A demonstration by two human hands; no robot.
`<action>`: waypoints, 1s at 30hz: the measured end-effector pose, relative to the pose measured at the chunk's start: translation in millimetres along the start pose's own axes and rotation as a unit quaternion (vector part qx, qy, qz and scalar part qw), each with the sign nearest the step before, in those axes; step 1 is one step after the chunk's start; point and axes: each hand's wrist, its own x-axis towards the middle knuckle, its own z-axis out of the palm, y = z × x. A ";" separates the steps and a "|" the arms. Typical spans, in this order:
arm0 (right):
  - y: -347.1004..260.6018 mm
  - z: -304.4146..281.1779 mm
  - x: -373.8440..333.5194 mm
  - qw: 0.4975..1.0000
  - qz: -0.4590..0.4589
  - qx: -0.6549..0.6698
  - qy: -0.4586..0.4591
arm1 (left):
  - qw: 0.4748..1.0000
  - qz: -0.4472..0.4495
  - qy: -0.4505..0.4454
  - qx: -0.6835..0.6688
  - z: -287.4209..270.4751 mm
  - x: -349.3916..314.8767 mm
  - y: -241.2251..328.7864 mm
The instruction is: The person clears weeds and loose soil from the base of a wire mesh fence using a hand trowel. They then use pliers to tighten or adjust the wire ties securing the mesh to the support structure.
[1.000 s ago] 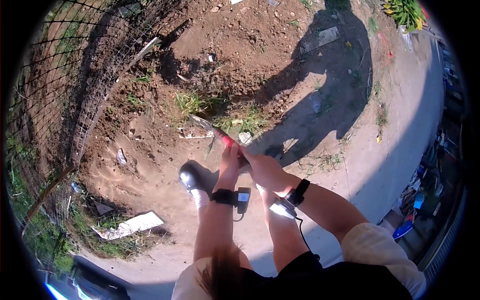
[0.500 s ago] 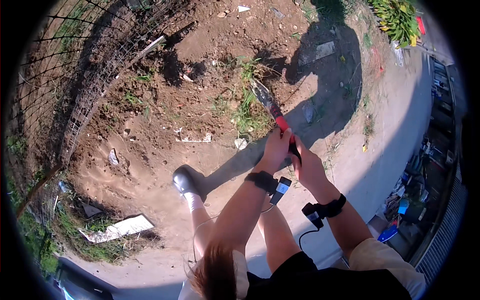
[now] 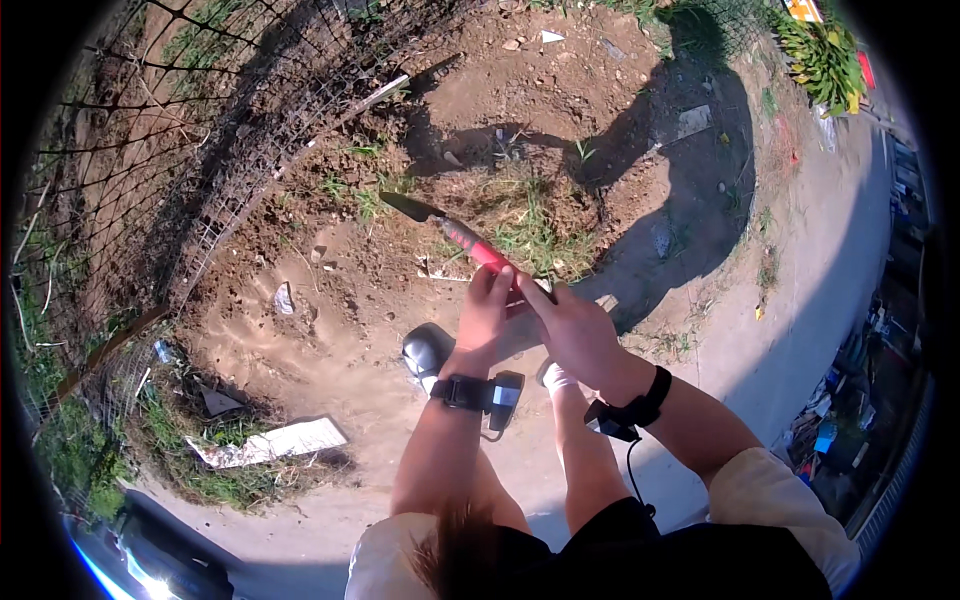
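Holding one slim hand tool [image 3: 460, 236] with a red-and-black handle and a dark, flat, pointed blade [image 3: 408, 205], in front of the body, over the border between brown loose soil [image 3: 310, 270] and pale packed ground [image 3: 375, 405].

Count: one tool; two bare hands, both on the handle; two black wrist straps [image 3: 462, 392], one per arm, each with one small dark box [image 3: 508, 392].

Grip, bare left hand [image 3: 483, 318]: clamped on the red section of the handle, thumb and fingers together. Grip, bare right hand [image 3: 577, 338]: closed on the rear of the handle, just behind the left; end of the handle largely hidden inside the grip.

Orientation: long axis slanting from the rear end at lower right to the tip at upper left; pointing forward and toward the left. Blade position: well ahead of both hands, left of one large patch of green and straw-coloured grass [image 3: 540, 225]. Unable to tell whether touching the soil or raised above it.

Surroundings: one shiny grey shoe [image 3: 423, 352] near the left wrist; one long white flat board [image 3: 285, 441] at lower left; one black mesh fence [image 3: 130, 103] at far left.
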 end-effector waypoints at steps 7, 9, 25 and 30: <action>-43.5 45.1 118.2 0.985 -0.005 -0.166 -0.049 | 0.998 0.047 0.047 -0.016 -75.1 63.0 87.8; -46.7 44.4 112.1 0.974 0.058 -0.179 -0.128 | 0.999 0.018 0.034 0.007 -75.3 65.6 80.9; -93.4 75.2 140.8 0.975 -0.054 -0.193 -0.096 | 0.991 0.047 0.111 -0.052 -135.2 51.3 104.1; -59.0 66.8 77.8 0.949 -0.057 -0.277 -0.137 | 0.996 -0.046 0.036 -0.074 -106.9 34.3 39.3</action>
